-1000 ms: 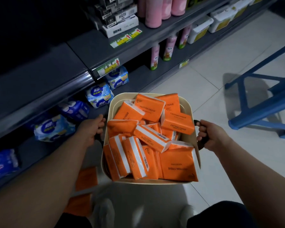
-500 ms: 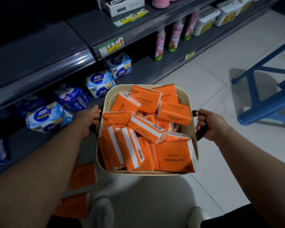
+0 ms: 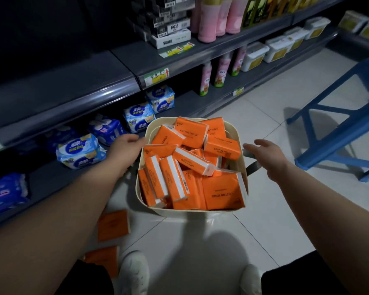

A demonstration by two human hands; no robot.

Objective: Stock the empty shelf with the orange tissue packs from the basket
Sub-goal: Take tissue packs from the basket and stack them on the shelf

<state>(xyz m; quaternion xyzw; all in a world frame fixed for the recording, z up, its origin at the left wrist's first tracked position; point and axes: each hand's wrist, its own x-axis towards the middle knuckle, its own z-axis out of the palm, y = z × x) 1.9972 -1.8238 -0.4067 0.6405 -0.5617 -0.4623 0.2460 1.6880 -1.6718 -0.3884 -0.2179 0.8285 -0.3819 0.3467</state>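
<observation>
A cream basket [image 3: 235, 133] sits on the tiled floor in front of me, filled with several orange tissue packs [image 3: 221, 193]. My left hand [image 3: 125, 149] hovers at the basket's left rim, fingers loose, holding nothing. To the right of the basket my right hand [image 3: 267, 155] is spread open above the dark right handle [image 3: 252, 167], not touching it. The empty dark shelf [image 3: 58, 81] runs along the upper left.
Blue and white tissue packs [image 3: 81, 152] line the bottom shelf at left. Two orange packs [image 3: 113, 224] lie on the floor by my left foot. Pink bottles [image 3: 206, 79] and white tubs [image 3: 254, 56] fill shelves further right. A blue stool [image 3: 337, 133] stands at right.
Both hands have let go of the basket handles and opened; the basket now rests on the floor. The view has tilted up toward the shelves.
</observation>
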